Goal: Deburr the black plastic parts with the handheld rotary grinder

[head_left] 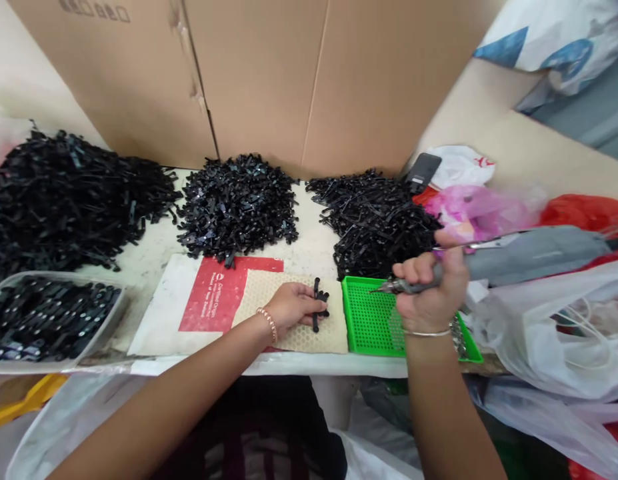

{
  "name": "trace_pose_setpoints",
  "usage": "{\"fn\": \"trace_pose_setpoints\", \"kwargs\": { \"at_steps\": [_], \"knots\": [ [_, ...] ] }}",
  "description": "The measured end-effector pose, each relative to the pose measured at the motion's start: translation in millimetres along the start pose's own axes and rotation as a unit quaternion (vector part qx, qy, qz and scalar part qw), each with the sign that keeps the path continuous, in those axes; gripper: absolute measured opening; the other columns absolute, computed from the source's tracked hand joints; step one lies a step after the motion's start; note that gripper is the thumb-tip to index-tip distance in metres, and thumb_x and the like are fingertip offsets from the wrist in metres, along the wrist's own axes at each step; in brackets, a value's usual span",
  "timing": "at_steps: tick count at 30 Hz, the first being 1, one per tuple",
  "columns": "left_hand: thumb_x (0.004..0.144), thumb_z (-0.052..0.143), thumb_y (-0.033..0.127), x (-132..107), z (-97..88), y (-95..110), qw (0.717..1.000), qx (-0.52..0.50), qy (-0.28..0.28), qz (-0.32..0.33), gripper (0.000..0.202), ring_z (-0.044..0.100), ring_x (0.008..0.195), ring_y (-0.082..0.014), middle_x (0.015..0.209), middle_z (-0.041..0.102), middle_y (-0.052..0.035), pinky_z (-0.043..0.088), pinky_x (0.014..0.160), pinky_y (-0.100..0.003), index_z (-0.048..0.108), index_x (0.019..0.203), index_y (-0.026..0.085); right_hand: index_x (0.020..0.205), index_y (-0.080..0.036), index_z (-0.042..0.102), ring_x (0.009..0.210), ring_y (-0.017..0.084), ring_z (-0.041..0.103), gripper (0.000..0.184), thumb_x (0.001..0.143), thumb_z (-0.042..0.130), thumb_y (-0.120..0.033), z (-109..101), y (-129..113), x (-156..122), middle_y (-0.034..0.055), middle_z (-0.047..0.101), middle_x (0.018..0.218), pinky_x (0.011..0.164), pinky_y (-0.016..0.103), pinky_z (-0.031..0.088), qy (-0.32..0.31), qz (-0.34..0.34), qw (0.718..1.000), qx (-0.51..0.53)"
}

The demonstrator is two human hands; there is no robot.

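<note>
The left hand [291, 309] pinches black parts [316, 322] over the pad [301, 341], apparently to steady them, while the right hand [433, 283] grips a grey tool [533, 255], its tip above the green tray [361, 330], probably clear of them.

One tray [363, 323], three piles [69, 197] [239, 207] [379, 220] behind/left of it; one tub [107, 327] far left, one phone [425, 172] behind, one tool [513, 259] partly over, two hands [293, 307] [433, 287], left and over.

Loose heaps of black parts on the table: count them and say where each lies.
3: the left heap behind the clear container, the middle heap at the far edge of the red-printed sheet, and the right heap behind the green tray. No others show.
</note>
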State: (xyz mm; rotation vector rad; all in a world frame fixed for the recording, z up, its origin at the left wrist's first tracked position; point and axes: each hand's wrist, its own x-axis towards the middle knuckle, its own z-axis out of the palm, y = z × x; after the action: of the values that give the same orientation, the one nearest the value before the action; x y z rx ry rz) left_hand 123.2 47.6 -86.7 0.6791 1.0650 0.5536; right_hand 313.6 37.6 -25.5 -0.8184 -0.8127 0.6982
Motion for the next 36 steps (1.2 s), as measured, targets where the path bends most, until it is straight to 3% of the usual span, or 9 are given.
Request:
{"fn": "trace_pose_setpoints", "kwargs": {
  "at_steps": [4,7,18,36],
  "knots": [
    [0.065,0.076,0.002,0.5,0.5,-0.7,1.000,0.001,-0.001,0.006,0.016,0.065,0.059,-0.0145,0.067,0.067,-0.0059,0.056,0.051,-0.022,0.063,0.071,0.009,0.093,-0.024,0.055,0.037,0.008,0.029,0.034,0.078,0.068,-0.051,40.8,17.1,-17.1,-0.0112,0.032,0.045,0.042,0.021,0.033,-0.073,0.049,0.996,0.015],
    [0.066,0.076,0.004,0.7,0.8,-0.9,1.000,0.002,-0.009,0.004,0.016,0.065,0.058,-0.0146,0.066,0.067,-0.0062,0.055,0.050,-0.022,0.062,0.071,0.009,0.090,-0.023,0.055,0.037,0.008,0.029,0.032,0.077,0.069,-0.048,54.3,33.0,-21.4,-0.0112,0.032,0.044,0.042,0.020,0.032,-0.082,0.068,0.994,0.017],
    [0.070,0.071,0.001,0.4,1.6,-1.1,1.000,0.003,-0.011,0.009,0.014,0.064,0.058,-0.0145,0.066,0.066,-0.0064,0.055,0.050,-0.023,0.060,0.073,0.009,0.088,-0.021,0.056,0.038,0.007,0.031,0.030,0.075,0.071,-0.044,55.5,45.5,-27.0,-0.0105,0.034,0.045,0.042,0.019,0.033,-0.057,0.082,0.994,0.041],
    [0.062,0.081,0.010,0.9,1.4,-3.5,1.000,-0.003,-0.009,0.017,0.021,0.064,0.057,-0.0139,0.062,0.066,-0.0040,0.054,0.049,-0.021,0.061,0.069,0.011,0.088,-0.022,0.053,0.038,0.008,0.031,0.035,0.074,0.070,-0.049,54.1,49.7,-28.8,-0.0107,0.033,0.045,0.043,0.020,0.033,-0.052,0.083,0.995,0.011]
  ]
}}
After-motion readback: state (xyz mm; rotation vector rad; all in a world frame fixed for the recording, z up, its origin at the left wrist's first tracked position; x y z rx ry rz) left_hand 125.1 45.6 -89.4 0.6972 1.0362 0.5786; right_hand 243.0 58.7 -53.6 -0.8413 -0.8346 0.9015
